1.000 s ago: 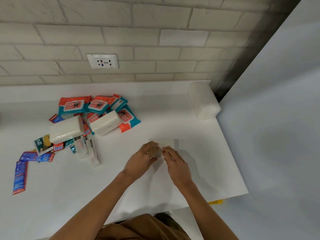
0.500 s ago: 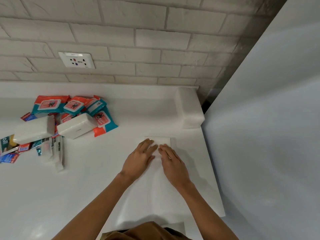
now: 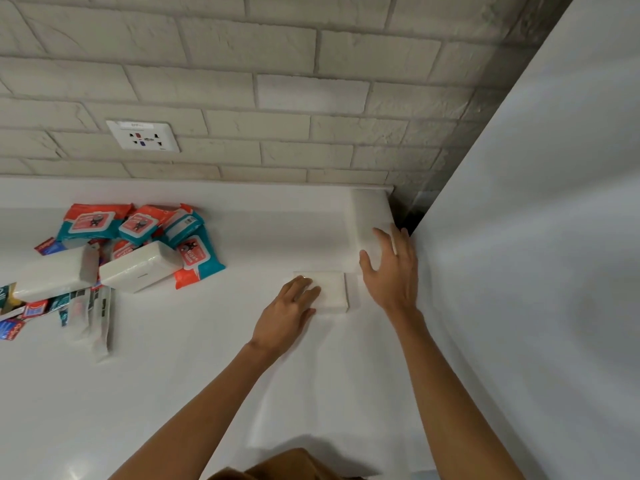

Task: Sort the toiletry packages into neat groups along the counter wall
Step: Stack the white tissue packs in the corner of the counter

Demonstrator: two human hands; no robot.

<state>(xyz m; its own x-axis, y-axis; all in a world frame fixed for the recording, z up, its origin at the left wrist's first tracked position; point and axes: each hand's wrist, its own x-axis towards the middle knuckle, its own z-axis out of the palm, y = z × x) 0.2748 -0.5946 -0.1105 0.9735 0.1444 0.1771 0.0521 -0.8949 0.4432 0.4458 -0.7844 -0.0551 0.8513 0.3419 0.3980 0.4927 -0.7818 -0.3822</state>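
Two white tissue packs sit at the right end of the worktop (image 3: 173,375). The corner tissue pack (image 3: 367,220) is tucked against the brick wall (image 3: 277,98), and the near tissue pack (image 3: 334,289) lies just in front of it, apart by a thin gap. The left hand (image 3: 287,310) rests flat on the near pack's left half, fingers (image 3: 304,289) straight and curled round nothing. The right hand (image 3: 391,271) is spread wide with its fingers (image 3: 381,240) laid over the corner pack's right end, gripping nothing; I cannot tell whether it presses down.

Both packs look light and soft, with film-wrapped paper that gives under pressure and a slick skin on a smooth worktop. They should slide readily under a flat palm, though a push at one end may turn them askew. Steadying both long sides, or taking a pack across its short width between thumb and fingers, seems the surest hold.

The rest waits well to the left below the socket (image 3: 143,136): a heap of orange-and-teal wet-wipe packs (image 3: 138,223), two more white tissue packs (image 3: 138,266) on top, and slim sachets (image 3: 93,313) at its front edge. The wipes probably weigh more and flop.
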